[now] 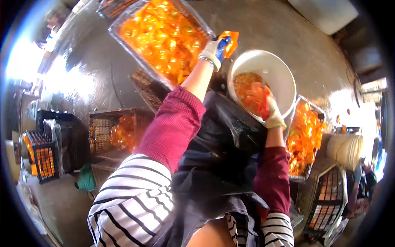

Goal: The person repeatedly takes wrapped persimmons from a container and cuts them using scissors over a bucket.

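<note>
My left hand, in a white glove with blue-coated fingers, is closed around an orange pepper piece. It is beside the right edge of a plastic-lined crate filled with shiny orange pepper pieces. Over the near side of a white bucket is my right hand, in a white glove with red-coated fingers. Its fingers are bent down into the bucket, and what they grip is partly blurred against the reddish-orange scraps at the bottom.
To the right of the bucket is another lined crate of orange pieces. A brown crate with an orange bagged load sits on the left, near a black crate. Stacked crates and a pale bucket stand at right. The floor looks wet.
</note>
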`<state>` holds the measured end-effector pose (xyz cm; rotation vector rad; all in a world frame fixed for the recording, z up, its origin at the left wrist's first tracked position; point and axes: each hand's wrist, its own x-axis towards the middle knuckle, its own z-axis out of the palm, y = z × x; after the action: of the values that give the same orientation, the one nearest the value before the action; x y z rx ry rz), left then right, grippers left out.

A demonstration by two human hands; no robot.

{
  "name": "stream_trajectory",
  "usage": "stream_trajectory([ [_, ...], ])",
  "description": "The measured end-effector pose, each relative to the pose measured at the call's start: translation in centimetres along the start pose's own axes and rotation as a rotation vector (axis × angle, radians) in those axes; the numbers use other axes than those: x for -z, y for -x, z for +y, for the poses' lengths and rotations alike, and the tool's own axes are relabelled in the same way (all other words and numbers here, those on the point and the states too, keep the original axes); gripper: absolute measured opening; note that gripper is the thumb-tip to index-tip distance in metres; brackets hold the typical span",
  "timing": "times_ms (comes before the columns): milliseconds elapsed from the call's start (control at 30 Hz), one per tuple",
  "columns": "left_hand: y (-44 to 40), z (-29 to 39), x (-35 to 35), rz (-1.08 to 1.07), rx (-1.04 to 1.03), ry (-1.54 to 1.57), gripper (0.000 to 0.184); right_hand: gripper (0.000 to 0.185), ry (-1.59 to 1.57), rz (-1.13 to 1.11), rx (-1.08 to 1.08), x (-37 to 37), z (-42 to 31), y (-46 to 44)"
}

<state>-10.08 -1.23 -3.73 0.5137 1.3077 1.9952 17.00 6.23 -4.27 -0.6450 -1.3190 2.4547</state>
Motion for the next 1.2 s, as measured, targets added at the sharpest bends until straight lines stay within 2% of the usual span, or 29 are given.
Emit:
stream_trajectory([
  [33,0.5,-0.3,-2.7,-0.118,-0.003,0.056,0.042,0.029,0.072,0.076,0.015,0.4,0.9,-0.6],
  [67,1.4,-0.2,-4.5,-0.153,-0.03,-0.114,0.044,0.029,0.141,0.15,0.027,-0.2,1.0,-0.5],
  [100,1.2,-1.6,-5.7,-0.177,-0.044,-0.122,0.045,0.029,0.749,0.138,0.234,-0.1,0.6,0.2],
  [133,1.1,-3.0,-6.9,-0.2,-0.06,-0.129,0.046,0.029,0.573,0.12,0.188,0.5,0.8,0.1],
  [167,4.7,1.3,-9.3,-0.12,0.104,-0.309,0.043,0.03,0.394,0.097,0.146,1.4,1.2,-0.7],
  [200,4.6,-0.1,-9.4,-0.147,0.096,-0.233,0.044,0.03,0.212,0.069,0.105,1.9,1.5,-1.2],
  [233,4.2,-2.2,-9.0,-0.17,0.088,-0.158,0.044,0.029,0.393,0.108,0.144,1.8,0.8,-1.0],
  [300,3.5,-5.4,-8.7,-0.175,0.058,-0.07,0.047,0.029,0.333,0.11,0.043,1.2,-0.2,-0.2],
  [333,4.8,-3.2,-9.4,-0.147,0.08,-0.24,0.049,0.029,0.301,0.109,-0.007,1.0,-0.3,0.0],
  [367,5.8,-1.3,-9.9,-0.144,0.103,-0.27,0.049,0.028,0.339,0.13,0.03,1.8,0.2,-0.3],
  [433,5.2,-1.3,-9.7,-0.186,0.098,-0.311,0.05,0.028,0.371,0.226,-0.144,-0.3,-1.9,1.0],
  [467,5.0,-1.7,-9.5,-0.205,0.137,-0.167,0.049,0.028,0.386,0.273,-0.232,-1.1,-2.6,1.5],
  [533,5.0,-2.3,-9.4,-0.241,0.215,0.123,0.048,0.028,0.41,0.263,-0.214,-0.6,-1.9,1.0],
  [567,4.8,-2.4,-9.5,-0.27,0.261,0.293,0.039,0.028,0.425,0.258,-0.203,-0.3,-1.7,0.7],
  [667,6.3,-1.9,-10.0,-0.226,0.306,0.115,0.036,0.03,0.347,0.296,-0.11,0.0,-1.7,0.5],
  [700,4.2,-5.6,-8.5,-0.205,0.176,0.007,0.037,0.03,0.568,0.319,0.09,1.7,0.0,-0.8],
  [733,4.0,-6.2,-8.3,-0.197,0.15,-0.14,0.036,0.03,0.786,0.341,0.293,4.8,3.2,-3.0],
  [800,2.7,-8.7,-7.5,-0.192,0.148,-0.363,0.033,0.031,0.995,0.376,0.443,6.3,4.5,-3.7],
  [867,0.2,-13.0,-5.9,-0.206,0.19,-0.519,0.029,0.033,0.973,0.412,0.33,4.5,3.0,-2.2],
  [900,0.5,-12.3,-6.1,-0.182,0.25,-0.499,0.028,0.031,0.744,0.386,0.177,3.2,1.6,-1.3],
  [967,3.9,-5.6,-8.4,-0.163,0.372,-0.298,0.026,0.027,0.283,0.323,-0.113,0.8,-1.1,0.1],
  [1067,4.9,-3.4,-9.1,-0.131,0.437,-0.197,0.024,0.027,0.485,0.372,-0.066,-0.6,-1.3,0.1],
  [1100,3.9,-4.9,-8.2,-0.367,0.211,-0.702,0.024,0.029,0.669,0.378,0.171,1.0,0.3,-1.1],
  [1133,3.8,-4.8,-8.2,-0.481,0.127,-1.027,0.025,0.031,0.849,0.379,0.41,4.1,3.2,-3.2],
  [1167,3.7,-4.7,-8.3,-0.584,0.009,-1.345,0.027,0.032,0.843,0.366,0.405,4.6,3.6,-3.3],
  [1200,4.4,-2.9,-9.3,-0.571,0.06,-1.495,0.029,0.034,0.838,0.354,0.399,4.9,4.0,-3.3],
])
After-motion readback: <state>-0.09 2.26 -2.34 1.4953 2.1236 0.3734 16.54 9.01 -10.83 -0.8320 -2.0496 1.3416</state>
